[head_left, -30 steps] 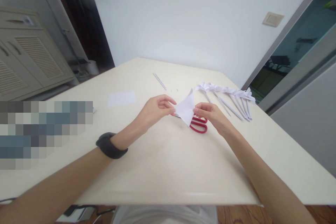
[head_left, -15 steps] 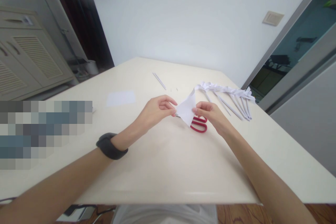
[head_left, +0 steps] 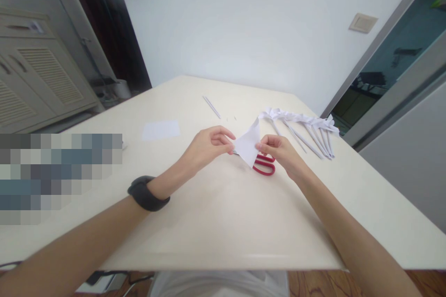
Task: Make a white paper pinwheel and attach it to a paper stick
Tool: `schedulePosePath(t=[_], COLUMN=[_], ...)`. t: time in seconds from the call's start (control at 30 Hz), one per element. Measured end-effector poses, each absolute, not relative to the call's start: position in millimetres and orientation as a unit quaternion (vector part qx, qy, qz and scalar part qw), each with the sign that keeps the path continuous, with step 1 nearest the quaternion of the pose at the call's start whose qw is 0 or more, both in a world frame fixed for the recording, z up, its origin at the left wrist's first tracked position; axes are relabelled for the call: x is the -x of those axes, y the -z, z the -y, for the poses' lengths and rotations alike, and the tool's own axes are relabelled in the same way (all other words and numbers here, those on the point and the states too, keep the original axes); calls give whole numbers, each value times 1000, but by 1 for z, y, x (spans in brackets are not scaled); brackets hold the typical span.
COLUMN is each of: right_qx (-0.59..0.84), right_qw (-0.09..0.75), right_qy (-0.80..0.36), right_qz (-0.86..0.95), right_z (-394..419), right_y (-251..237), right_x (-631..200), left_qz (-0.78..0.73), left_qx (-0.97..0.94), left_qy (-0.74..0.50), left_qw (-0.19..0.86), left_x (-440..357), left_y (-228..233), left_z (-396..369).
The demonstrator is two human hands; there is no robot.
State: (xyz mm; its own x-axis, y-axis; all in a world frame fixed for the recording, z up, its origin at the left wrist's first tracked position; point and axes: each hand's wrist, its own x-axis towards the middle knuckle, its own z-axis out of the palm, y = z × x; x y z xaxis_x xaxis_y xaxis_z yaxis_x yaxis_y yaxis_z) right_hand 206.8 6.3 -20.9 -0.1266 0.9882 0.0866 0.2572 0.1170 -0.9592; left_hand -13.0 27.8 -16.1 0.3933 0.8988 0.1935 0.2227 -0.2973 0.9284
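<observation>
no readable text, labels, brands or numbers anywhere

Two bare hands hold a small white folded sheet of paper [head_left: 247,145] above a cream-coloured table [head_left: 223,222]: the left hand [head_left: 205,146] pinches its left corner between fingertips, the right hand [head_left: 280,151] grips its right edge. A dark wristband [head_left: 146,193] circles the left wrist. Red-handled scissors [head_left: 264,165] lie flat on the table just under the paper and the right hand. Beyond them, toward the far right corner, rests a row of white rolled paper sticks with ruffled tops [head_left: 306,127]. A flat white paper rectangle [head_left: 160,129] and a thin white stick [head_left: 212,107] lie farther back, well apart.
</observation>
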Motion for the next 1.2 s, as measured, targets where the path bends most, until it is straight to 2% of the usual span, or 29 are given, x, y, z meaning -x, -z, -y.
schedulePosePath(t=[0.7, 0.9, 1.03, 1.2], right_qx=[476, 463, 440, 445], right_qw=[470, 458, 449, 444], right_qy=[-415, -450, -486, -520], right_qz=[616, 611, 607, 579], right_z=[-7, -4, -3, -6], right_y=[21, 16, 16, 19], right_x=[-206, -203, -206, -209], left_qz=[-407, -431, -428, -413], left_qx=[-675, -671, -685, -737], left_qy=[-417, -414, -421, -427], left_qw=[452, 439, 412, 322], left_x=[12, 11, 12, 13], left_y=[15, 14, 16, 16], left_z=[-29, -29, -32, -30])
